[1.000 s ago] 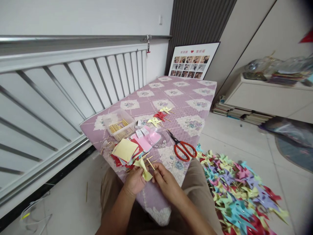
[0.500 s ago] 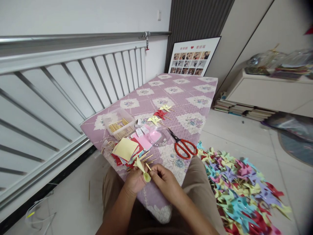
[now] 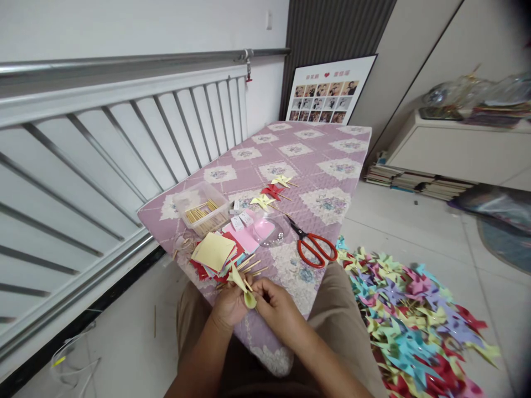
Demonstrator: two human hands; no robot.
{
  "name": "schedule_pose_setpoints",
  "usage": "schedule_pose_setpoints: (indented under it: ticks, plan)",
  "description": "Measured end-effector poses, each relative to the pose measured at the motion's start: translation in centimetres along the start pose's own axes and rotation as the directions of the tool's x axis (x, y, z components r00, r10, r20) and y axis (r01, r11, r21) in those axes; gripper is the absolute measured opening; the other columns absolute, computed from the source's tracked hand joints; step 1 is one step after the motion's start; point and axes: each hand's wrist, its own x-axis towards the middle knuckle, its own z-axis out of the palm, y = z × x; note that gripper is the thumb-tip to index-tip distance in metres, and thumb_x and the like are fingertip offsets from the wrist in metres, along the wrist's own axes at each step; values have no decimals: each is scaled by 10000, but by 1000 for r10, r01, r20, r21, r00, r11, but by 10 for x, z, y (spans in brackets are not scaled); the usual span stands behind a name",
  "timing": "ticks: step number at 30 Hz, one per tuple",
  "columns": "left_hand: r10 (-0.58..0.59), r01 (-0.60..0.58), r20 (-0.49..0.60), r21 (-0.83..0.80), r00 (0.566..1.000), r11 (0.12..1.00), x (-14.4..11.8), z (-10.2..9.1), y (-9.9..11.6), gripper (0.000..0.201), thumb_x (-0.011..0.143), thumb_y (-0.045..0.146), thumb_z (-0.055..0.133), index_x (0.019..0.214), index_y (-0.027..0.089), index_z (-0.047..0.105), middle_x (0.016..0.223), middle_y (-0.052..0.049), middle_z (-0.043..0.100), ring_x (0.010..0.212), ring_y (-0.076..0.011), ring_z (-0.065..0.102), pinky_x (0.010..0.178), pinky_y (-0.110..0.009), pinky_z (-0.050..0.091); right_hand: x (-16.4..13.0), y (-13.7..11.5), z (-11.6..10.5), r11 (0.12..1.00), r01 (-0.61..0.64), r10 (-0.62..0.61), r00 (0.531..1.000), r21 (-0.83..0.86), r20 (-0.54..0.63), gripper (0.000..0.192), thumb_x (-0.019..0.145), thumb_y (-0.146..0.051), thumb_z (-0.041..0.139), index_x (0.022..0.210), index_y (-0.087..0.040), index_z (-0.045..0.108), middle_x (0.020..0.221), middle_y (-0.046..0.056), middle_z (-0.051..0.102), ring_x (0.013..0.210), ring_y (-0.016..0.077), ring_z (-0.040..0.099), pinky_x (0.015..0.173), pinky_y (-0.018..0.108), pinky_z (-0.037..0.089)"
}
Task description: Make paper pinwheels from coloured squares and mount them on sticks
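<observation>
Both hands meet over the near edge of the purple mat (image 3: 332, 166). The left hand (image 3: 229, 305) pinches a yellow paper pinwheel (image 3: 244, 290), and the right hand (image 3: 276, 304) pinches its little stick (image 3: 248, 284). I think the stick is being fixed in; next it needs a careful push

Person, seated, seen from our head camera looking down.

Left hand (image 3: 229, 305): bare; we find no glove, ring or band on it. Forearm bare up to the lower edge of the picture, no sleeve in view.

Right hand (image 3: 277, 308): bare likewise; we note no watch or bracelet at the wrist. Forearm uncovered along its whole visible length.

Legs: we record khaki-tan trousers (image 3: 344, 315) of plain woven cloth, without pattern or print. The cloth shows on both thighs, with soft folds near the knee on the right side. Between the thighs the cloth lies in dark shadow, and there we cannot tell any detail.
</observation>
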Motion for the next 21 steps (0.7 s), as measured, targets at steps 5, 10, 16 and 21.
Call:
schedule_pose_setpoints:
  ticks: [5, 10, 16, 21]
  plan:
    - [1, -1, 0, -3, 1000, 1000, 0, -2, 0, 280, 653, 305, 842, 732, 190, 599, 765, 22, 543, 673, -111, 521, 654, -259, 411, 2, 1, 2, 1000, -6, 6, 1000, 8, -15, 160, 818, -179, 520, 669, -208, 468, 612, -69, 414, 580, 110, 399, 558, 222, 325]
    - [20, -18, -45, 36, 999, 999, 0, 1, 1, 298, 645, 329, 846, 719, 188, 594, 751, 22, 540, 674, -112, 514, 668, -265, 408, 2, 1, 2, 1000, -20, 20, 1000, 22, -13, 176, 827, -211, 532, 664, -209, 467, 614, -65, 424, 583, 114, 399, 565, 228, 332]
    - [24, -20, -82, 54, 996, 998, 0, 2, 0, 368, 596, 355, 871, 700, 185, 562, 737, 24, 527, 665, -119, 505, 646, -271, 400, 2, 1, 2, 998, -49, 49, 999, 27, -14, 148, 818, -221, 550, 679, -208, 501, 617, -61, 445, 588, 121, 414, 569, 234, 333]
    - [29, -23, -79, 70, 996, 997, 0, -2, -1, 393, 596, 359, 869, 678, 180, 530, 718, 28, 504, 656, -114, 491, 646, -269, 398, 2, 1, 2, 997, -57, 58, 998, 61, -12, 151, 817, -223, 545, 675, -212, 494, 610, -66, 427, 579, 118, 402, 566, 232, 333]
